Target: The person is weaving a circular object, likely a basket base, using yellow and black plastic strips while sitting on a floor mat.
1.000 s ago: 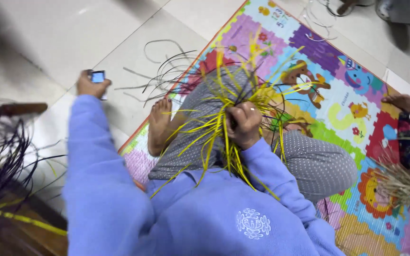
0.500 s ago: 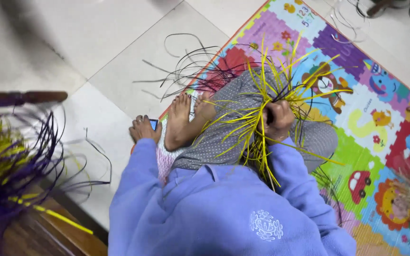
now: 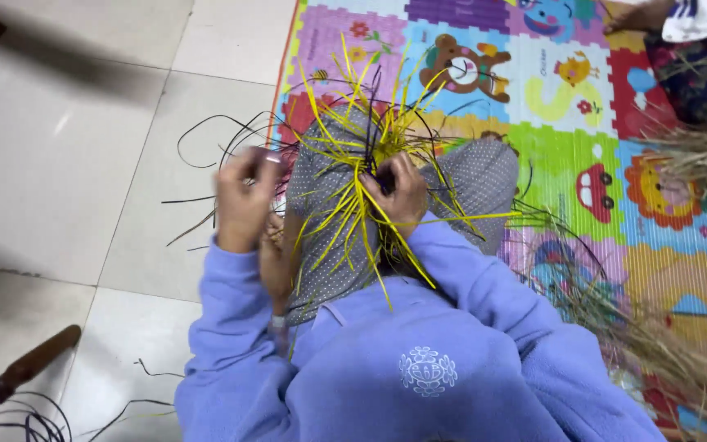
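Seated on the floor, knees in grey dotted trousers [image 3: 468,176], lilac fleece sleeves [image 3: 231,327] at 6 o'clock. Right hand [image 3: 398,192] near frame centre, fingers curled tight, pinching the hub of a bundle of yellow strips [image 3: 353,155] mixed with a few dark ones; strips fan out from that grip in all directions, longest toward 12 and 3 o'clock, some hanging over the knee. Left hand [image 3: 243,200] at 9 o'clock of the bundle, raised, fingers closed around something small and pale at the fingertips; cannot tell what, possibly a thin dark strand. Bare foot [image 3: 276,258] tucked just below that hand. Loose black strands [image 3: 214,164] sprawled on white floor tiles [image 3: 67,139] at 10 o'clock. Colourful puzzle play mat [image 3: 583,90] under the knees, running 12 to 4 o'clock. Dry straw-coloured fibres [image 3: 648,327] heaped on the mat at 4 o'clock. Wooden handle [image 3: 18,376] at 8 o'clock. Another person's patterned clothing [image 3: 697,57] at 2 o'clock.
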